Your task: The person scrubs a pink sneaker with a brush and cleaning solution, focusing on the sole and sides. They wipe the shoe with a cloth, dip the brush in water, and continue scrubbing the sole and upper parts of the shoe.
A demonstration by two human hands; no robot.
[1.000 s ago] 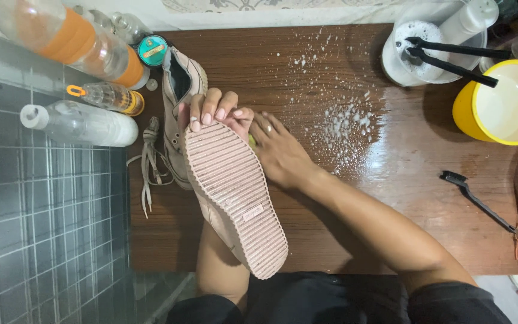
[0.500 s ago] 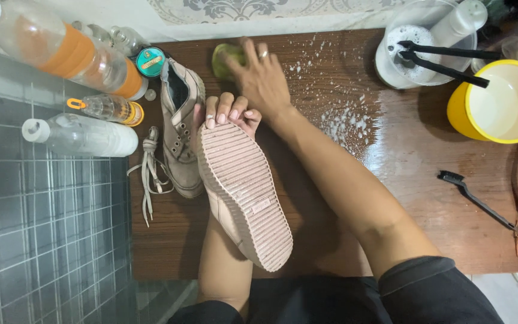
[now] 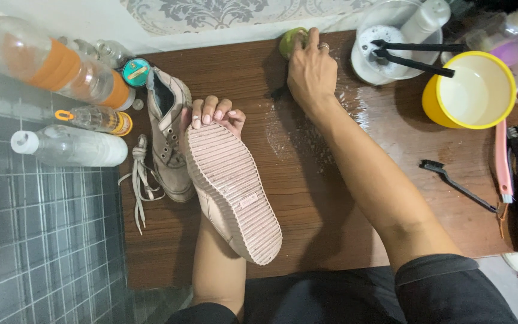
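Broadly, a dark wooden table (image 3: 331,198) fills the middle of the frame, with grey tiles (image 3: 37,240) at lower left. At centre, the left hand (image 3: 217,115) grasps the toe of a beige shoe (image 3: 232,192), its ribbed sole turned up toward the camera. Just left of it a second shoe (image 3: 166,132) lies on the table beside loose laces (image 3: 139,180). At the right edge sits a yellow bowl (image 3: 436,108); plastic bottles (image 3: 61,72) crowd the upper left. At top centre, the right hand (image 3: 312,72) closes over a small green sponge (image 3: 289,41). A black brush (image 3: 457,185) lies at the right.
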